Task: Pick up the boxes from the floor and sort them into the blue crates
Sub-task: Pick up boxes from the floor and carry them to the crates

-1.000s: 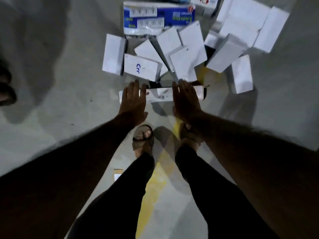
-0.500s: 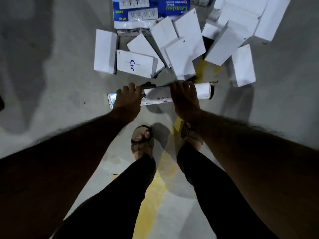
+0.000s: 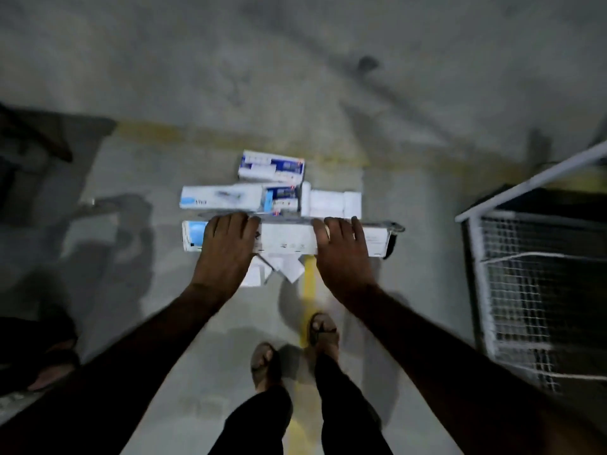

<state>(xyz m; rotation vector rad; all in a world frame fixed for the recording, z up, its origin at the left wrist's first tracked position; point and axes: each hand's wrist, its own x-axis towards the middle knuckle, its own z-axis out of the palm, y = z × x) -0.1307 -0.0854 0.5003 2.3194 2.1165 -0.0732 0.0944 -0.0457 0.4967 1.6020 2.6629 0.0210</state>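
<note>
I hold a long white box [image 3: 285, 240] level in front of me, up off the floor. My left hand [image 3: 226, 247] grips it near its left end, fingers curled over the far edge. My right hand [image 3: 345, 249] grips it toward the right end the same way. Beyond it on the floor lie a blue-and-white box [image 3: 271, 166], a long white box with a blue patch [image 3: 221, 197] and a plain white box [image 3: 331, 202]. A few small white boxes [image 3: 279, 269] show just under the held one. No blue crate is in view.
A white wire-mesh cage [image 3: 532, 290] stands at the right. Yellow floor lines [image 3: 308, 284] run under my sandalled feet [image 3: 323, 330] and across the concrete behind the boxes. Another person's foot [image 3: 49, 369] is at the left edge, and a dark object [image 3: 33, 139] sits at far left.
Both hands closed round the long white box and lifted it off the floor. My head has risen, so the pile looks smaller and farther, and the wire cage has come into view.
</note>
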